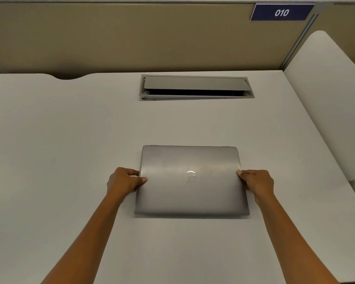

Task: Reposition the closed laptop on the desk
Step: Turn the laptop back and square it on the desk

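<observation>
A closed silver laptop [191, 193] with a round logo on its lid lies flat on the white desk [70, 140], a little right of centre and near me. My left hand [123, 181] grips its left edge, thumb on the lid and fingers curled at the side. My right hand [256, 183] grips the right edge the same way. The laptop's edges run roughly square to the desk.
A grey cable hatch [195, 87] with its flap partly raised sits in the desk behind the laptop. A tan partition wall [131, 37] closes the back, carrying a blue "010" sign [281, 12]. A white side panel [326, 99] borders the right.
</observation>
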Demonstrator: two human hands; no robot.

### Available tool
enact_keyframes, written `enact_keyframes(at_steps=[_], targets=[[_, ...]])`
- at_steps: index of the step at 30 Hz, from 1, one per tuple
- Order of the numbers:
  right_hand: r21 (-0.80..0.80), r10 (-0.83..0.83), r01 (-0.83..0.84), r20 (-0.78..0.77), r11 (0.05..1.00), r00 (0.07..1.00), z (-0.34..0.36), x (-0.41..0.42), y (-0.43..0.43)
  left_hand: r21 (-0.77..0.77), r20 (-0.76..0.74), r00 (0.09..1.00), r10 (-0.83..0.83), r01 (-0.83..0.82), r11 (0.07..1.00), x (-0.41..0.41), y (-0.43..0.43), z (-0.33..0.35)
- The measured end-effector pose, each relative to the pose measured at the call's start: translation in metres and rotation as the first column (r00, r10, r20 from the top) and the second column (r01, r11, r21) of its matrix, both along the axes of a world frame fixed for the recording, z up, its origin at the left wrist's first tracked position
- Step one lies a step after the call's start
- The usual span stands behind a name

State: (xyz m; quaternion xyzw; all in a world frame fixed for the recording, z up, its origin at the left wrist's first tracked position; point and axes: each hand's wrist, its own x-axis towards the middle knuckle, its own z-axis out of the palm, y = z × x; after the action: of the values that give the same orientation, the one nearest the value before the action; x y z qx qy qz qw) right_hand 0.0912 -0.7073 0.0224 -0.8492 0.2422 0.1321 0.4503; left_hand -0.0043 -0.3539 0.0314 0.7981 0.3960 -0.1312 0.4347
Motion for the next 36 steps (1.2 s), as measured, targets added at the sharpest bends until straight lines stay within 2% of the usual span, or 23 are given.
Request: enact_keyframes(at_steps=[5,14,31,36], targets=[[-0.094,0.047,-0.043,0.038,0.995,0.998,0.003,-0.003,0.001,0.001,-0.001,1.0,0.004,-0.004,1.0,-0.003,-0.002,0.003],[-0.161,0.077,-0.063,0.086,0.985,0.993,0.006,-0.008,0.007,0.066,0.02,1.0,-0.014,0.012,0.998,-0.01,-0.006,0.002],[-0.192,0.053,-0.03,0.116,0.981,0.992,0.009,-0.012,0.014,0.092,0.067,0.998,-0.007,0.001,0.996,-0.017,-0.007,-0.01],[-0.165,0.076,-0.055,0.123,0.985,0.99,0.011,-0.012,0.014,0.128,0.101,0.994,-0.053,0.04,0.991,-0.021,-0.011,-0.004]])
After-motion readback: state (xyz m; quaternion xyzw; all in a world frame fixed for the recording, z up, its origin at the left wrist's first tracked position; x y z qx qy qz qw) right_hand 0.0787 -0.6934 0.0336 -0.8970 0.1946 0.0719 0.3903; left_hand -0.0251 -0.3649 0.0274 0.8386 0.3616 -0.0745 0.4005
